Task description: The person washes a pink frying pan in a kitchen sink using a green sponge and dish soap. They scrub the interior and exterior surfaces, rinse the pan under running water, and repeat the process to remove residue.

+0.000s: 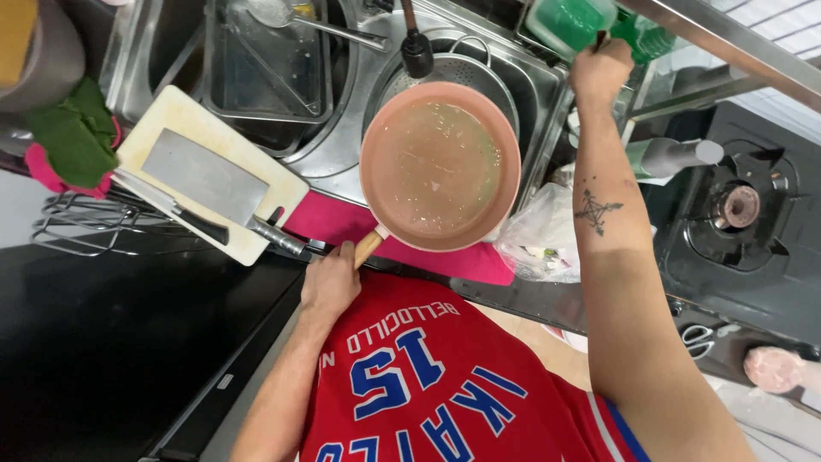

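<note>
Pan (pixel 440 167): pink, cloudy liquid inside, over sink (pixel 547 77); wooden handle points near. Left hand (pixel 329 282) wrapped round handle. Right hand (pixel 600 73), far right, clasping green bottle (pixel 571 21). Cleaver (pixel 205 181) left, on board (pixel 171 111).

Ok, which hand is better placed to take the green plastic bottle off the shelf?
Right, probably. The right hand is up at the green plastic bottle, while the left hand is closed on the wooden handle of the round pink frying pan, holding it over the steel sink.
</note>
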